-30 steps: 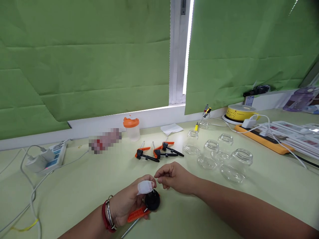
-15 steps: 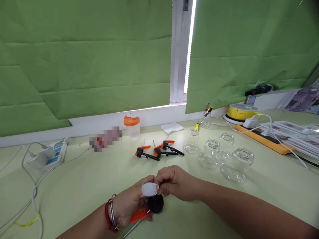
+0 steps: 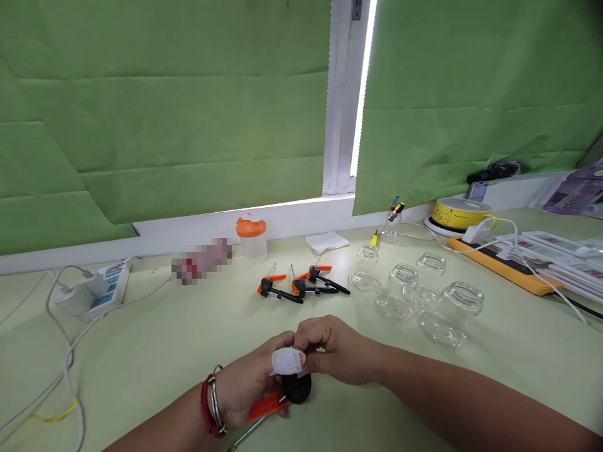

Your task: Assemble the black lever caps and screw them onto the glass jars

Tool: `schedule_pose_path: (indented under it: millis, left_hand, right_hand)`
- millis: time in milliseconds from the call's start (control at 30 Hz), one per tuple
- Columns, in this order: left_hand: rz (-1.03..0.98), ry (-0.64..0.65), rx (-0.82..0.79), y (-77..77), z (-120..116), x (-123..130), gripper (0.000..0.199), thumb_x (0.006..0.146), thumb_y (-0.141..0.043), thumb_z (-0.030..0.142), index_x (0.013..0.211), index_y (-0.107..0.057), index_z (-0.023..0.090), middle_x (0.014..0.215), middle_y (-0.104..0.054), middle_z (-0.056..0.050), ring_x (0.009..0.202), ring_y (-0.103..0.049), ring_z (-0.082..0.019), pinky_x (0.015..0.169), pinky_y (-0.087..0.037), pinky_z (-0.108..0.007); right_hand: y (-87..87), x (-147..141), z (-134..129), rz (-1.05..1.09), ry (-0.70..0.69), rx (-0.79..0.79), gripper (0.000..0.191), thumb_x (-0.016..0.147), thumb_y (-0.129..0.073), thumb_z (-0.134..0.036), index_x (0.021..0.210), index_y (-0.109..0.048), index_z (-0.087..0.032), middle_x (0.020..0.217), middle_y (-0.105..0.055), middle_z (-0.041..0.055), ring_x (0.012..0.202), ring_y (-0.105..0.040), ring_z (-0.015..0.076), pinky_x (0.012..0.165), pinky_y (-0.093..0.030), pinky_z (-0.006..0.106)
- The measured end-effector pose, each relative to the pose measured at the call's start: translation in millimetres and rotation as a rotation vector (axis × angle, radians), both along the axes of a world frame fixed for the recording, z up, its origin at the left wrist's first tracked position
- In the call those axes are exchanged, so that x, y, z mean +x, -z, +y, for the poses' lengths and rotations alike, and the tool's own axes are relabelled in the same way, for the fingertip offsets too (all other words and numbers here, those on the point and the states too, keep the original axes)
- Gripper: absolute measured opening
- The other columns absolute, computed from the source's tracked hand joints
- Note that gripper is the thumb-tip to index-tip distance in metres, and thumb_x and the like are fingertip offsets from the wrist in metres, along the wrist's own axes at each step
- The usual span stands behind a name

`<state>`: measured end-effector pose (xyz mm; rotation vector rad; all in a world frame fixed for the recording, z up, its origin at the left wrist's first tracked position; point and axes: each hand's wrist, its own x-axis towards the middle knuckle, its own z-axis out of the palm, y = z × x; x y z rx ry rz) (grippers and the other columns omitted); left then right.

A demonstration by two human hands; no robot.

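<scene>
My left hand is closed round an orange-and-black clamp-like tool. A round black part faces up at its right end, and a thin metal rod sticks out below toward the front. White wrapping covers the left thumb. My right hand meets the left fingertips above the black part. Its thumb and forefinger are pinched together; whatever they grip is hidden. Beyond the hands lie three similar orange-and-black tools with metal rods.
Several clear glass jars stand to the right. An orange-lidded cup and white paper are at the back. Left is a power strip with cables; right, an orange power strip and a yellow round container.
Both hands stay together at the tool, with only a slight shift of the fingers. The whole view has moved a little; the tools and jars on the table keep their places.
</scene>
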<state>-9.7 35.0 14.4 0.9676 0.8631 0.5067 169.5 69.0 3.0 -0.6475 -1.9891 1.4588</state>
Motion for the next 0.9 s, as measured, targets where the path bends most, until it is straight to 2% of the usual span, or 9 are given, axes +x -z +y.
schedule_pose_path:
  millis: [233, 400, 600, 900]
  left_hand:
    - [0.017, -0.014, -0.020, 2.3, 0, -2, 0.050, 0.061, -0.070, 0.045, 0.100, -0.051, 0.020, 0.081, -0.048, -0.002, 0.069, -0.052, -0.015, 0.049, -0.041, -0.023]
    - [0.016, -0.009, -0.020, 0.8, 0, 0, 0.050, 0.062, -0.069, 0.043, 0.102, -0.051, 0.020, 0.079, -0.048, -0.001, 0.065, -0.050, -0.014, 0.048, -0.041, -0.022]
    - [0.036, -0.020, -0.003, -5.2, -1, 3, 0.048, 0.059, -0.071, 0.043, 0.097, -0.053, 0.020, 0.079, -0.048, -0.001, 0.065, -0.050, -0.013, 0.046, -0.041, -0.021]
    - [0.056, -0.043, -0.017, -2.6, -2, 3, 0.051, 0.057, -0.071, 0.044, 0.098, -0.052, 0.020, 0.079, -0.048, -0.001, 0.066, -0.050, -0.014, 0.047, -0.040, -0.022]
  right_hand:
    - [9.0, -2, 3, 0.112, -0.044, -0.121, 0.008, 0.071, -0.074, -0.023, 0.074, -0.069, -0.017, 0.077, -0.057, -0.0019, 0.073, -0.056, 0.0107, 0.070, -0.046, 0.024]
    - [15.4, -3, 2, 0.184, -0.054, -0.241, 0.016, 0.066, -0.077, -0.028, 0.076, -0.070, -0.017, 0.080, -0.058, -0.0008, 0.076, -0.059, 0.0126, 0.072, -0.048, 0.026]
    - [19.3, -1, 3, 0.186, -0.052, -0.253, 0.017, 0.065, -0.078, -0.028, 0.077, -0.070, -0.017, 0.080, -0.058, -0.0008, 0.078, -0.058, 0.0130, 0.074, -0.048, 0.027]
    - [19.0, -2, 3, 0.216, -0.081, -0.307, 0.017, 0.064, -0.078, -0.021, 0.075, -0.067, -0.015, 0.081, -0.061, -0.0006, 0.074, -0.059, 0.0119, 0.070, -0.048, 0.026]
